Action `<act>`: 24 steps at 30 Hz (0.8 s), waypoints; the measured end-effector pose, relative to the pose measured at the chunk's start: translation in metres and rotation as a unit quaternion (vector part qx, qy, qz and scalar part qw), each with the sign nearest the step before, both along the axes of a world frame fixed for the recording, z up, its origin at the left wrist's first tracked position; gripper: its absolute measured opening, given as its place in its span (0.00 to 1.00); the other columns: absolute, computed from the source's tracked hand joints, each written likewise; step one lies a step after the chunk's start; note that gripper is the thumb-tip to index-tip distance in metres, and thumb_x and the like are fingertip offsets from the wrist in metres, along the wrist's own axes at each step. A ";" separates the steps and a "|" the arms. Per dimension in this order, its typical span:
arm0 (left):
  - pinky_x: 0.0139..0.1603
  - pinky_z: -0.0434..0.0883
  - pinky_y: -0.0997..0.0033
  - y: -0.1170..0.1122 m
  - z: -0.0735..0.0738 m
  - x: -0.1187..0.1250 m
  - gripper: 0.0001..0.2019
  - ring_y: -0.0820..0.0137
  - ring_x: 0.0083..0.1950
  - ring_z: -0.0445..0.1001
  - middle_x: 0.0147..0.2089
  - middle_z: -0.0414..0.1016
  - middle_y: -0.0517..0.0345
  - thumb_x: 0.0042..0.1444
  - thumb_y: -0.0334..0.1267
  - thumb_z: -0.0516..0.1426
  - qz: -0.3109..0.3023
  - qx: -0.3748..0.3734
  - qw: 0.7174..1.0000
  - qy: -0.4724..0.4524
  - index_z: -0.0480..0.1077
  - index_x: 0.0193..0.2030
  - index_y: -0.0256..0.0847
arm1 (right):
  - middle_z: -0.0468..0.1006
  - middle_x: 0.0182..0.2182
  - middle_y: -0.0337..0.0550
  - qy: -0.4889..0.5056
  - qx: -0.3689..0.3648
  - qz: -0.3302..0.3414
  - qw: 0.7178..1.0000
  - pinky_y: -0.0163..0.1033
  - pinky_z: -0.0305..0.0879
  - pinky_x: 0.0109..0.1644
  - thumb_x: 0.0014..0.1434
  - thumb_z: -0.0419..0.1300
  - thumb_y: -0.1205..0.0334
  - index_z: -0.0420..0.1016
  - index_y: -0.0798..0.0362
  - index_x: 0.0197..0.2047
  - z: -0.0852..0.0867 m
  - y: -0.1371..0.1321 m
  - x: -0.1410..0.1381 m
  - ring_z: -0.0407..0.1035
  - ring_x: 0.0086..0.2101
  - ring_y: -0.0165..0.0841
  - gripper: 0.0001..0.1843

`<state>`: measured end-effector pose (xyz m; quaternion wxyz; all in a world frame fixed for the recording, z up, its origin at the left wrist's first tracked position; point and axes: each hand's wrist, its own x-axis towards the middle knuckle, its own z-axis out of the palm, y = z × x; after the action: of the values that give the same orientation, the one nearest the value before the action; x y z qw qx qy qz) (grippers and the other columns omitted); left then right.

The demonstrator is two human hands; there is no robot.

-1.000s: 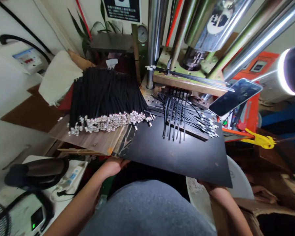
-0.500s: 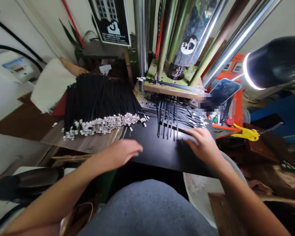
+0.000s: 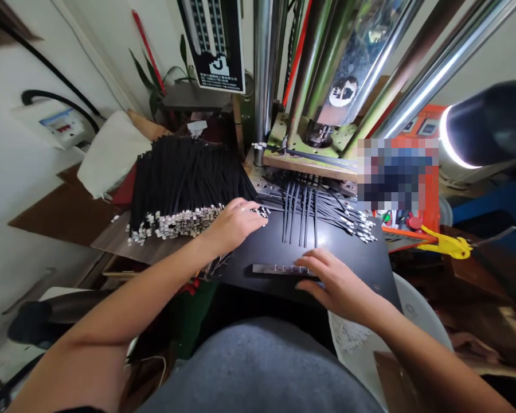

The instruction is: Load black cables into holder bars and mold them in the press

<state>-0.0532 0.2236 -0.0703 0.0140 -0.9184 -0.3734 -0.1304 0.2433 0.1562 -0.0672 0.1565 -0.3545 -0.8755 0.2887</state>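
Big cable pile (image 3: 184,178) was left; small cable batch (image 3: 309,209) was fanned by press (image 3: 309,137). Left hand (image 3: 234,226) curled on terminals (image 3: 184,223), grip unclear; right hand (image 3: 337,284) open by steel bar (image 3: 275,269).

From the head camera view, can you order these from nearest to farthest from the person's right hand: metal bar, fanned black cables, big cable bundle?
From the right hand:
1. Metal bar: at its fingertips, to the left.
2. Fanned black cables: ahead on the black board.
3. Big cable bundle: far left, beyond the left hand.
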 end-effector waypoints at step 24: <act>0.60 0.68 0.56 -0.048 -0.008 -0.004 0.18 0.61 0.60 0.69 0.60 0.73 0.50 0.68 0.28 0.47 0.059 -0.067 0.995 -0.035 0.69 0.61 0.40 | 0.82 0.38 0.44 -0.078 -0.084 -0.061 0.991 0.37 0.70 0.42 0.63 0.57 0.55 0.81 0.49 0.45 0.000 0.049 -0.003 0.76 0.36 0.36 0.13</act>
<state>-0.0576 0.1758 -0.0780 -0.0532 -0.8887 -0.4348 -0.1358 0.2404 0.2047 -0.0668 0.0743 -0.4408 -0.8344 0.3223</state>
